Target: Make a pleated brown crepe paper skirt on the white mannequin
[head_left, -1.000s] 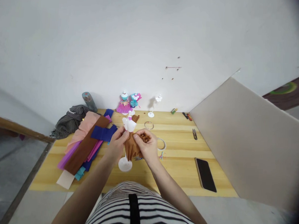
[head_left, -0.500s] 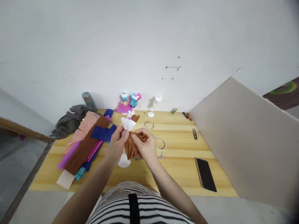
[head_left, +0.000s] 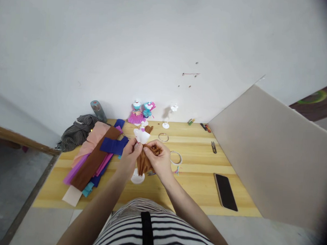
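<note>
A small white dress form (head_left: 142,136) on a round white base (head_left: 137,177) stands at the front of the table. Gathered brown crepe paper (head_left: 144,165) hangs at its waist like a skirt. My left hand (head_left: 130,153) pinches the paper's gathered edge against the waist, fingers closed. On the other side, my right hand (head_left: 160,157) is closed on the bunched, pleated end of the same paper. The fingertips of both hands nearly meet, and they hide part of the waist.
Crepe paper strips (head_left: 92,162) in several colours lie at the left beside a striped cloth (head_left: 76,134) and a bottle (head_left: 98,111). Dressed forms (head_left: 136,113) and a bare one (head_left: 166,125) stand by the wall. Rightward are tape rolls (head_left: 176,158), snips (head_left: 214,147), a phone (head_left: 225,192) and a white panel (head_left: 266,153).
Both hands keep their hold, with only slight finger movement at the gathered edge of the brown paper. The whole view has shifted a little.
</note>
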The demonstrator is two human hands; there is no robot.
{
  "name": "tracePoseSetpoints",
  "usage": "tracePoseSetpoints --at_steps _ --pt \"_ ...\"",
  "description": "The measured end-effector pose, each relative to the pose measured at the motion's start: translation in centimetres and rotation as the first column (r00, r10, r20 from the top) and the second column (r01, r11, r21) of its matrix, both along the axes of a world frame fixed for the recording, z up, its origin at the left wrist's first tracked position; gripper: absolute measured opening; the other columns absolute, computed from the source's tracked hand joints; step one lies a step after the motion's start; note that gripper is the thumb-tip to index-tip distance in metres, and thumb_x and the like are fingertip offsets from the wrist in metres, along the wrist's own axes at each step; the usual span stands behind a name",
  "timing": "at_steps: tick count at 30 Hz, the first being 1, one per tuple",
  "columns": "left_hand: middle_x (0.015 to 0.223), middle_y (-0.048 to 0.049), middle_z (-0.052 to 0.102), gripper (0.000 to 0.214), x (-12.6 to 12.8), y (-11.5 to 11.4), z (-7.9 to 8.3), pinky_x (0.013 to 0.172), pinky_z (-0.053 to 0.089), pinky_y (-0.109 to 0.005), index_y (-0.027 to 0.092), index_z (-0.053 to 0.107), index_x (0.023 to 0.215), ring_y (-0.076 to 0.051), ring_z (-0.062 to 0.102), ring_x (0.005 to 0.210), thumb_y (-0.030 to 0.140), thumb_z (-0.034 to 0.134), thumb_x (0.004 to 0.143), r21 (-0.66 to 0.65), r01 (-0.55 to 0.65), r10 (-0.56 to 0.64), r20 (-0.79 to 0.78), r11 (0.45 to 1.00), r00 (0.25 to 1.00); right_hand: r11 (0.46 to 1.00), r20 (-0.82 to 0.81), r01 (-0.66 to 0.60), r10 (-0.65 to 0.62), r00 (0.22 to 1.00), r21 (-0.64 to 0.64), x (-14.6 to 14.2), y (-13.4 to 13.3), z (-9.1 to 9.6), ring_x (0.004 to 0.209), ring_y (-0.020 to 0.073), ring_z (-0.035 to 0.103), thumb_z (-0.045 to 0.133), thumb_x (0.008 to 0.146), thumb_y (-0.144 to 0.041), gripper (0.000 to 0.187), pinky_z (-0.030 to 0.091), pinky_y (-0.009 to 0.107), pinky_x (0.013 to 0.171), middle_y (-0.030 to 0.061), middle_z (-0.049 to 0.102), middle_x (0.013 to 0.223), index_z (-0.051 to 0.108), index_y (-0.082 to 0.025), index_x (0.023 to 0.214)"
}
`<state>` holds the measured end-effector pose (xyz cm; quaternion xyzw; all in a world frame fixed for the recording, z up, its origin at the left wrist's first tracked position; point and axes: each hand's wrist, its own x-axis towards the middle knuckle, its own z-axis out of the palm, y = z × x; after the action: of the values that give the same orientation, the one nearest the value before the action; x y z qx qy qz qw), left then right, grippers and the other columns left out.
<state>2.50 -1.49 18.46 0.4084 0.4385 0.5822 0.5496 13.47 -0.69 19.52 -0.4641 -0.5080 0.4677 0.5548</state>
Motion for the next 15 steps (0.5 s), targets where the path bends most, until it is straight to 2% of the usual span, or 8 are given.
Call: tracePoseSetpoints --at_steps 7,11,15 --pt "0.099 -0.0030 0.066 0.029 -0.1 -0.1 0.4 0.084 0.041 -0.028 0.019 0.066 0.104 -0.018 0.057 0.091 0.035 0.065 0.079 -0.017 0.057 -0.055 0.075 0.998 0.996 0.992 -0.077 -0.084 0.077 0.994 -0.099 0.4 0.7 0.3 0.050 0.0083 0.040 0.069 0.060 -0.027 0.022 0.034 0.022 0.051 -0.0067 0.046 0.054 0.049 -0.019 0.060" --pt "0.101 -0.0041 0.068 0.030 -0.2 -0.3 0.8 0.088 0.042 -0.030 0.019 0.067 0.104 -0.021 0.058 0.099 0.033 0.068 0.077 -0.064 0.100 -0.091 0.128 0.993 0.988 0.979 -0.167 -0.124 0.097 0.981 -0.162 0.6 1.0 0.2 0.054 0.0097 0.044 0.072 0.055 -0.025 0.024 0.036 0.023 0.056 -0.0056 0.051 0.059 0.050 -0.019 0.063" --pt "0.098 -0.0056 0.069 0.028 -0.1 -0.2 1.3 0.088 0.044 -0.032 0.018 0.069 0.094 -0.023 0.059 0.101 0.038 0.067 0.075 -0.129 0.116 -0.083 0.238 0.985 0.968 0.976 -0.185 -0.109 0.074 0.980 -0.187 0.9 1.1 -0.3 0.058 0.0112 0.046 0.072 0.055 -0.023 0.023 0.037 0.024 0.058 -0.0051 0.054 0.062 0.054 -0.019 0.068"
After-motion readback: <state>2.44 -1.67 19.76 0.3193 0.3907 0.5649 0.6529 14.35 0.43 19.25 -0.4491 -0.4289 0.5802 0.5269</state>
